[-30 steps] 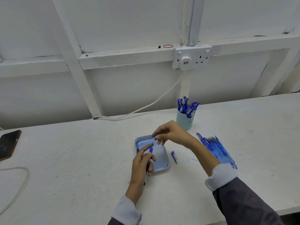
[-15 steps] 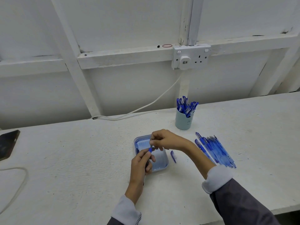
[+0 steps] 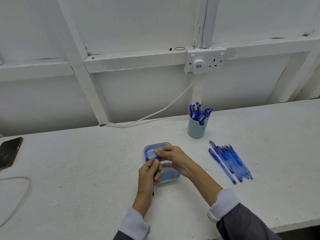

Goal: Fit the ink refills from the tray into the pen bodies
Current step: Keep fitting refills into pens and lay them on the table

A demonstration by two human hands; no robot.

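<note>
Blue pen body [image 3: 157, 158] tilted over pale-blue tray [image 3: 170, 178], loose pens [image 3: 230, 161] rowed to its right

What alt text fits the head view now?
The left hand grips a blue pen body while the right hand pinches its upper end, over a light blue tray on a white table. A cup of blue pens and a row of loose pens sit to the right.

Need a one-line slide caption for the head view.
Left hand grips a pen body over the blue tray; right hand pinches its upper end.
</note>
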